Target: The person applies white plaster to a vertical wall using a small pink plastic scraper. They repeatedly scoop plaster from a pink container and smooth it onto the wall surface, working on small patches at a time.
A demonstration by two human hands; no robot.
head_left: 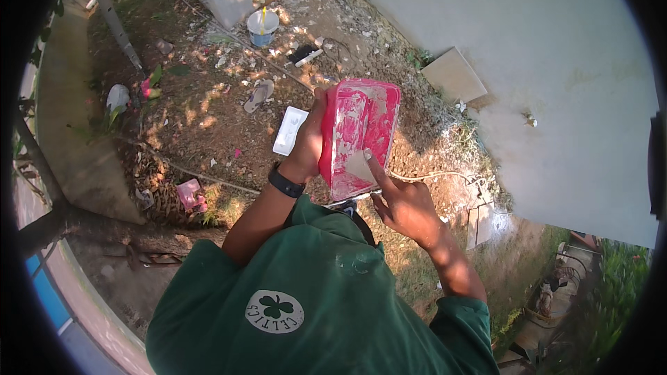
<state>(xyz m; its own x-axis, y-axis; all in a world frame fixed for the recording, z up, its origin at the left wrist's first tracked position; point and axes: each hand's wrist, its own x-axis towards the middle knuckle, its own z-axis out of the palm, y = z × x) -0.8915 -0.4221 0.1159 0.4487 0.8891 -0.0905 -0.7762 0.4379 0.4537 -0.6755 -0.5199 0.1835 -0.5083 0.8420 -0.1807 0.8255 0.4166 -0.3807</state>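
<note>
My left hand (310,144) grips the left side of a pink plastic tub (381,128), which is tilted so its inside faces me. Whitish streaks smear the tub's inner walls, and a pale patch of paste (356,169) lies at its lower end. My right hand (410,210) holds nothing. Its index finger reaches over the tub's lower right rim, with the tip at the paste; the thumb stands apart and the other fingers are partly bent. A dark band (286,182) circles my left wrist.
Beyond the tub, a bucket (262,36) with a yellow-handled tool, a brush (304,54), a sandal (259,96) and a white tray (290,130) lie on littered ground. A pale wall (542,97) rises at right, with a square board (455,76) against it. A cord (208,179) crosses the ground.
</note>
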